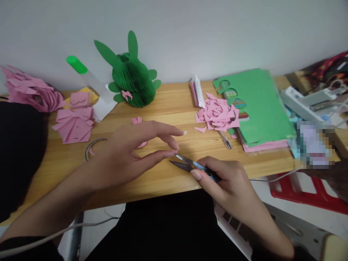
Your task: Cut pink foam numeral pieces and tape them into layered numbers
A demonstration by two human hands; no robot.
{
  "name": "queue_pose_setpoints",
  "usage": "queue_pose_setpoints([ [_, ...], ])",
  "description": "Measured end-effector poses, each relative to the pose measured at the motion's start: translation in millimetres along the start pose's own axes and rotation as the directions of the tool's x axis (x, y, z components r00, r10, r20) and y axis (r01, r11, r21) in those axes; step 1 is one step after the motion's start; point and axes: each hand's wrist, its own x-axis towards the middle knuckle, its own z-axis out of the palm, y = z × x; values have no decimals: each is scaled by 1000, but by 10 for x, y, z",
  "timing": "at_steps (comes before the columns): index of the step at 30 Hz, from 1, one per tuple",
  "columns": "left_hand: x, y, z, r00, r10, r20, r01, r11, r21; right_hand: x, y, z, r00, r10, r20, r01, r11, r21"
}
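My right hand (228,181) is closed round a pair of scissors (199,168), whose dark blades stand apart and point left. My left hand (133,152) pinches thumb and finger together right at the tip of the upper blade, with its index finger stretched out above. Whatever is in that pinch is too small to make out. Beneath the left hand, small pink paper pieces (136,120) lie partly hidden on the wooden table (168,105). A heap of pink paper scraps (217,112) lies beyond the scissors.
A green honeycomb-paper rabbit (134,79) stands at the back. To its left are a green-capped glue bottle (77,65) and folded pink paper (74,125). Green paper sheets (263,108), a pen (225,139) and a white tube (199,92) are at the right. A red stool (307,194) stands below.
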Motion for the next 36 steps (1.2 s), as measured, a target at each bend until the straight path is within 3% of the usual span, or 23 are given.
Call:
queue_pose_setpoints([
  [4,40,11,-16,997,-16,75,18,999,-26,-12,-1,-6,1000,-20,10,20,1000,-7],
  [8,52,4,-6,990,57,126,-64,996,55,-14,-2,-10,999,-22,28,22,1000,14],
  [12,52,-13,2,986,34,163,-42,998,46,-10,12,2,998,-18,64,20,1000,-17],
  [18,69,6,6,958,155,243,-186,976,110,-20,50,1,996,-38,76,42,998,-52],
  [23,73,15,28,947,144,286,-205,958,199,-19,37,-25,993,-16,119,30,993,-116],
  [29,67,-27,61,967,40,253,-68,992,104,-13,15,-28,995,4,97,13,984,-176],
  [33,65,-85,57,978,-96,188,114,990,-87,-23,54,-36,995,37,98,-21,987,-158],
  [36,47,-125,58,973,-204,109,229,921,-316,-43,133,-48,987,93,133,-83,993,-81],
])
